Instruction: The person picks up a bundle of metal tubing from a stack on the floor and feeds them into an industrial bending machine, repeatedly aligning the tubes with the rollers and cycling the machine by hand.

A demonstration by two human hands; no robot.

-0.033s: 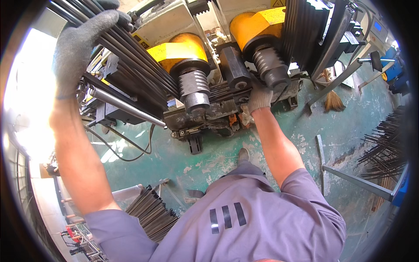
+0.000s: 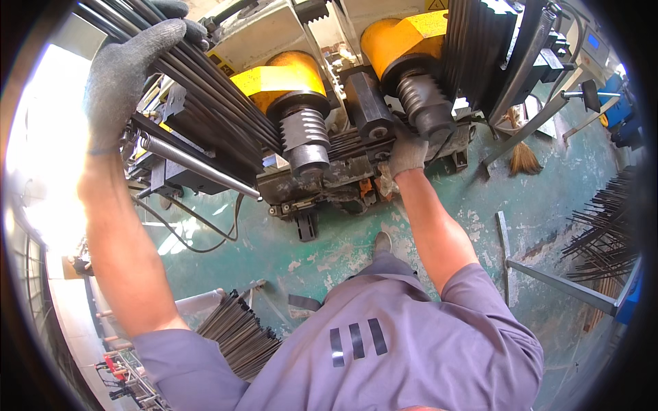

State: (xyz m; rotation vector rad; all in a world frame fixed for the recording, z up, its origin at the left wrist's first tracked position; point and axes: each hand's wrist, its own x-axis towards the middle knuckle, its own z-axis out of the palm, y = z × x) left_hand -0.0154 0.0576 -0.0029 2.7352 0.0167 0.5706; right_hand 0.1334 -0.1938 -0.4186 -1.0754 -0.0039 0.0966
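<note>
My left hand, in a dark grey glove, is wrapped around a bundle of long dark metal rods at the upper left. The rods slant down toward a ridged metal roller below a yellow housing. My right hand, also gloved, reaches in at the machine's front, beside a black block and a second ridged roller. Its fingers are in shadow, so I cannot see what they touch. More rods lie across the machine behind the rollers, partly hidden.
A coil spring bar sticks out at the left, with a looping black cable beneath. Rod piles lie at the lower left and far right. A metal stand and a broom are on the right.
</note>
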